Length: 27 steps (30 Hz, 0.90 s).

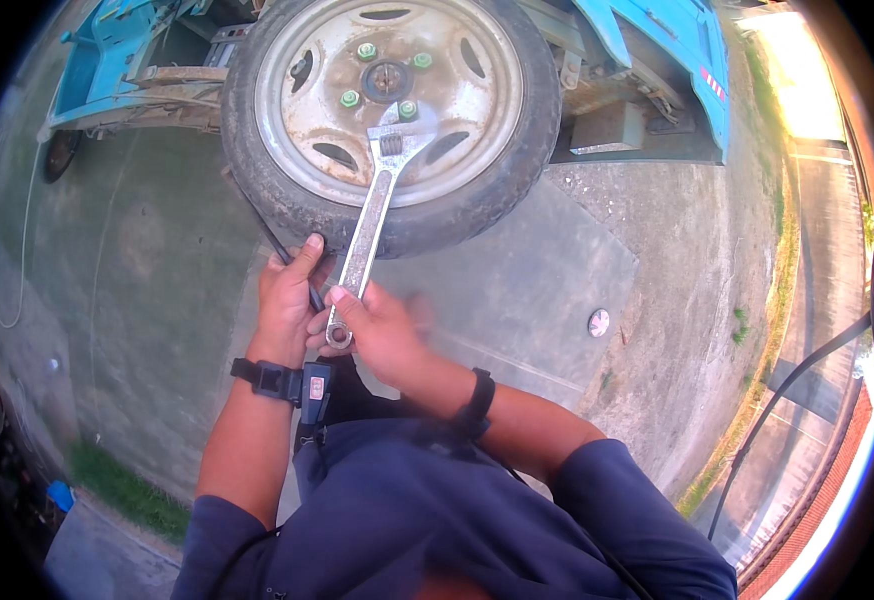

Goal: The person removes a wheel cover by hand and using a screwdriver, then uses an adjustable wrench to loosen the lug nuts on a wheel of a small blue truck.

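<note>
A large adjustable wrench point(365, 230) slants up from my right hand point(389, 335), whose fingers are closed around the lower handle. Its jaws are at the lower right green wheel nut point(408, 108); whether they grip it I cannot tell. Several green nuts ring the hub point(386, 80) of the rusty, pale wheel rim point(292, 125). My left hand point(282, 305) is closed on a dark bar point(268, 230), which runs up along the lower left of the tyre point(447, 228). The left thumb is close to the tyre's lower edge.
Blue vehicle bodywork point(687, 85) flanks the wheel on both sides, with a grey box point(607, 128) under the right part. A small round pinkish object point(598, 322) lies on the concrete point(517, 280). A black cable point(787, 390) hangs at the far right.
</note>
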Tool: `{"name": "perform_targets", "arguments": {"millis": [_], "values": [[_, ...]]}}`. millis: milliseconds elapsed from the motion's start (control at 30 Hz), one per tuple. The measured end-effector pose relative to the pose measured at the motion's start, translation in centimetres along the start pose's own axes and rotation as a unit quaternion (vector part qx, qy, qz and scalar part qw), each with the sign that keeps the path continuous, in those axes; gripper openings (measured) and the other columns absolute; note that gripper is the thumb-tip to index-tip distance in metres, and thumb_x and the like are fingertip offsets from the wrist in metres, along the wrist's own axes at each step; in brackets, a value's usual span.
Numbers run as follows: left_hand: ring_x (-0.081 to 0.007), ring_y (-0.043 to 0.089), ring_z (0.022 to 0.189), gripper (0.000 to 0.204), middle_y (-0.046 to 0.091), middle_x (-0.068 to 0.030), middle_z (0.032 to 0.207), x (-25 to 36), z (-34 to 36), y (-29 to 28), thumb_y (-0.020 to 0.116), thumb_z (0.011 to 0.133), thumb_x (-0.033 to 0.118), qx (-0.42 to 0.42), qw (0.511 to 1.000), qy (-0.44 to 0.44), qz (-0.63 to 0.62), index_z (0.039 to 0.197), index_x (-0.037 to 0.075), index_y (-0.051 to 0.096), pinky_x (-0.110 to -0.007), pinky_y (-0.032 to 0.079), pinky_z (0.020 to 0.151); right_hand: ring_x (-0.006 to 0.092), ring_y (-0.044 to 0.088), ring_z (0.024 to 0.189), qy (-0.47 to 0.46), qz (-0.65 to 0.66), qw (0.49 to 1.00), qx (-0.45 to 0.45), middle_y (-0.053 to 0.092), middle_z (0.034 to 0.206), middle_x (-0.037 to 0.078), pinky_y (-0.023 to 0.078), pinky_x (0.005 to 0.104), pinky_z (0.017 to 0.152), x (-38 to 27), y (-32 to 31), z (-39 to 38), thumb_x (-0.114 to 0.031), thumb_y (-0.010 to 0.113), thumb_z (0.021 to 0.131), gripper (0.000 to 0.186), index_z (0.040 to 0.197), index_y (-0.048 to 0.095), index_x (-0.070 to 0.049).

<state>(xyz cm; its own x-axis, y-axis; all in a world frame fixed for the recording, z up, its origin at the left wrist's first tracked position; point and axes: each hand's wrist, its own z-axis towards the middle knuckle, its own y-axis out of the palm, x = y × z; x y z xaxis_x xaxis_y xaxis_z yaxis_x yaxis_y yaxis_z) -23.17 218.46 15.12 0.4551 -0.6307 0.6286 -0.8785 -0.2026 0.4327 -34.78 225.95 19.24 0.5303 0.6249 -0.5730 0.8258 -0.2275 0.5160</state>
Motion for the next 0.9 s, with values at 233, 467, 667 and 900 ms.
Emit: {"name": "perform_targets", "arguments": {"millis": [233, 467, 667, 900], "values": [[-0.0225, 0.060, 0.094, 0.034, 0.057, -0.0145, 0.103, 0.0, 0.2, -0.3, 0.073, 0.087, 0.015, -0.006, 1.000, 0.009, 0.012, 0.102, -0.002, 0.048, -0.037, 0.053, 0.085, 0.0223, 0.069, 0.083, 0.019, 0.018, 1.000, -0.002, 0.066, 0.096, 0.012, 0.058, 0.0365, 0.072, 0.3, -0.3, 0.4, -0.029, 0.045, 0.103, 0.028, 0.119, 0.044, -0.007], [-0.0216, 0.062, 0.094, 0.030, 0.061, -0.0119, 0.105, -0.3, 0.3, -0.3, 0.069, 0.090, 0.015, 0.005, 1.000, 0.020, 0.023, 0.109, -0.001, 0.052, -0.038, 0.051, 0.089, 0.0207, 0.067, 0.080, 0.024, 0.029, 0.999, 0.014, 0.063, 0.095, 0.010, 0.057, 0.0351, 0.070, 0.5, -0.7, 0.4, -0.030, 0.047, 0.102, 0.031, 0.121, 0.047, -0.005], [-0.0204, 0.062, 0.096, 0.023, 0.063, -0.0088, 0.102, -0.2, 0.4, -0.2, 0.071, 0.088, 0.014, -0.002, 1.000, 0.024, 0.018, 0.100, 0.002, 0.056, -0.039, 0.049, 0.093, 0.0217, 0.068, 0.089, 0.042, -0.078, 0.996, -0.004, 0.067, 0.097, 0.013, 0.057, 0.0344, 0.075, 0.0, -3.5, 0.1, -0.039, 0.047, 0.101, 0.040, 0.120, 0.049, -0.004], [-0.0200, 0.062, 0.097, 0.023, 0.063, -0.0092, 0.105, 0.0, -0.2, 0.4, 0.071, 0.088, 0.013, 0.006, 1.000, 0.025, -0.010, 0.102, 0.002, 0.055, -0.038, 0.049, 0.094, 0.0270, 0.068, 0.091, -0.183, -0.610, 0.764, 0.100, 0.069, 0.102, 0.015, 0.053, 0.0374, 0.078, -8.5, -5.5, -2.0, -0.034, 0.057, 0.095, 0.037, 0.114, 0.060, -0.002]]}}
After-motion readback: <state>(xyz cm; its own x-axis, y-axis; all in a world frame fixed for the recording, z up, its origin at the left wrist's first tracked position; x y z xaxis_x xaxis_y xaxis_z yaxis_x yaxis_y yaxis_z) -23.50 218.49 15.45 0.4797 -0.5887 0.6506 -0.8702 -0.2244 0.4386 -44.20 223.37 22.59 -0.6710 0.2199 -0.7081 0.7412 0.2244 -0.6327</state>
